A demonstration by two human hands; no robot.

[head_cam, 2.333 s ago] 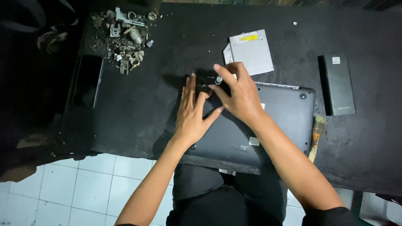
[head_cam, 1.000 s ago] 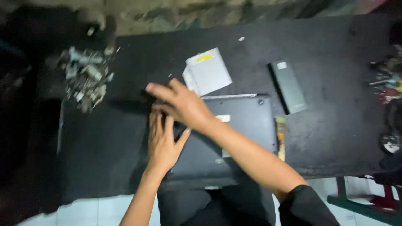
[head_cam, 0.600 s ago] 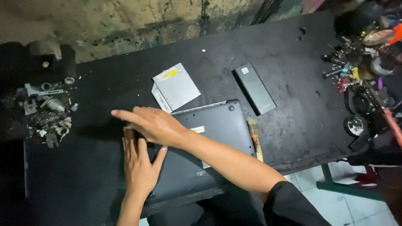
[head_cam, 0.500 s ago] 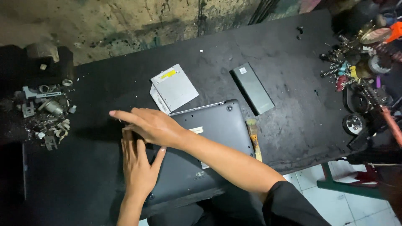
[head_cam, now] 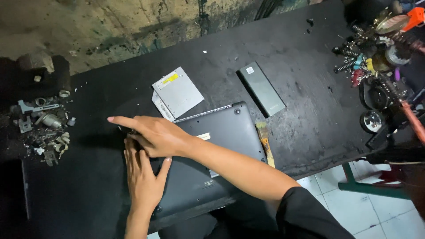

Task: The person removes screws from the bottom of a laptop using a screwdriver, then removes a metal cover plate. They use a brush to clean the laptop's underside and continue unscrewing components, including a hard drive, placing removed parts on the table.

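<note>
Laptop (head_cam: 221,146) lies underside up at the tabletop (head_cam: 310,88) near edge; my left hand (head_cam: 144,179) and right hand (head_cam: 155,135) press flat, fingers released, bare tabletop leftward.

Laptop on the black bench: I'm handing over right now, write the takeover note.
Left hand: flat on the laptop, empty.
Right hand: crossed over the left, fingers stretched past the laptop's left edge, apparently empty.
Laptop lies closed, underside up, bottom cover on.
Beyond it: silver drive, dark slim battery pack. Brush at its right edge.
Metal scraps far left, tools far right.
Done: drive and pack seem already out. Left: cover not opened.
</note>
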